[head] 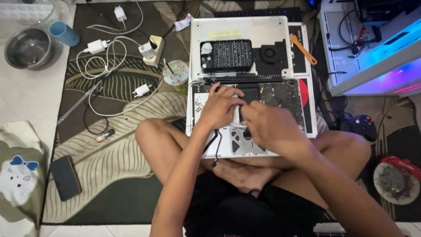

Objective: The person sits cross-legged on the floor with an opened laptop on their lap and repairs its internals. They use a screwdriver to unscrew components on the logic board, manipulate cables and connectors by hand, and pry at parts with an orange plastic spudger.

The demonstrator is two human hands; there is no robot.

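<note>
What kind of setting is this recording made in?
Most likely a home floor used as an informal electronics repair spot. The person sits cross-legged on a leaf-patterned rug, both hands inside an opened laptop, with a case of screwdriver bits and loose chargers nearby.

A dark green rug with cream leaf patterns [109, 158] covers a pale tiled floor [26, 101]. On the rug's near left lies a black rectangular smartphone [65, 177]; farther off, a tangle of white charging cables with white plug adapters [107, 59] spreads toward a cream power strip [151, 49]. A small red-and-white tube [105, 135] rests near the middle left. An opened white laptop base [245, 87] sits at centre. A black game controller [360, 124] lies to the right. On the tiles at far left stand a steel bowl [27, 47] and a blue plastic cup [64, 33].
</note>
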